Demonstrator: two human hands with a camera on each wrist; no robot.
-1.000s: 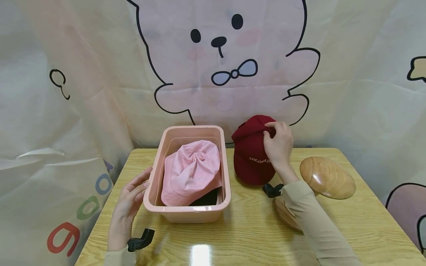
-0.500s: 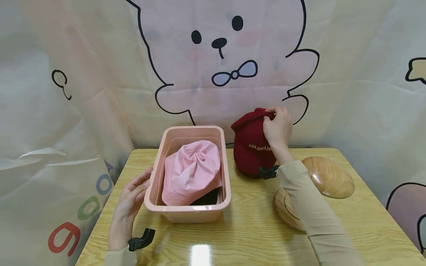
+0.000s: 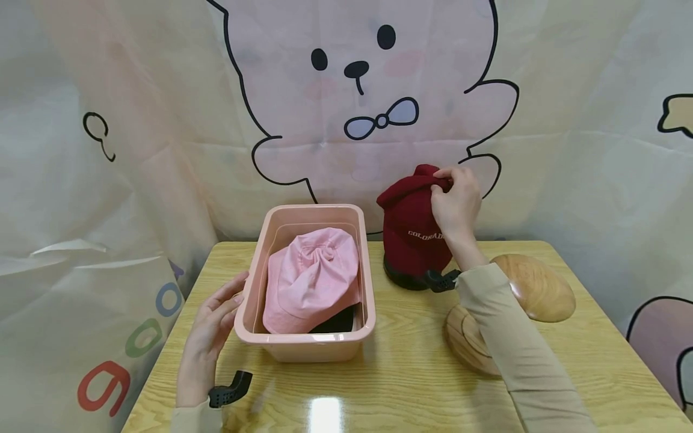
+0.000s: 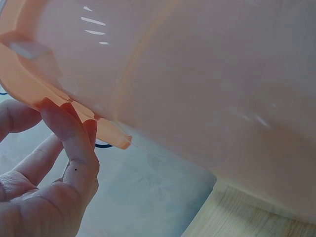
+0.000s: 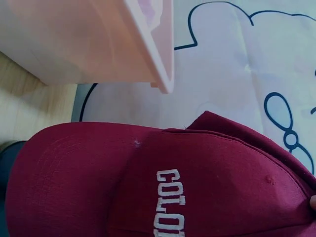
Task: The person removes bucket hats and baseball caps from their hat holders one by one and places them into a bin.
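My right hand (image 3: 459,201) pinches the crown of a dark red baseball cap (image 3: 414,228) with white lettering, at the back of the table. Its brim (image 5: 64,177) points down toward the table, and a dark curved edge (image 3: 405,278) shows below it; what that belongs to is unclear. On the left, my left hand (image 3: 208,334) touches the outside of a pink plastic bin (image 3: 368,282) just at its rim. The left fingers (image 4: 74,143) are loosely bent against the rim. Inside the bin lies a pink cap (image 3: 314,276), on top of something black (image 3: 337,322).
A wooden hat stand with a domed top (image 3: 536,288) and a round base (image 3: 468,343) stands at right, partly hidden by my right sleeve (image 3: 520,349). A printed curtain (image 3: 357,168) hangs behind the wooden table (image 3: 400,385).
The red cap has risen with my right hand, and a dark edge now shows below its brim. My left hand and the bin have stayed in place.
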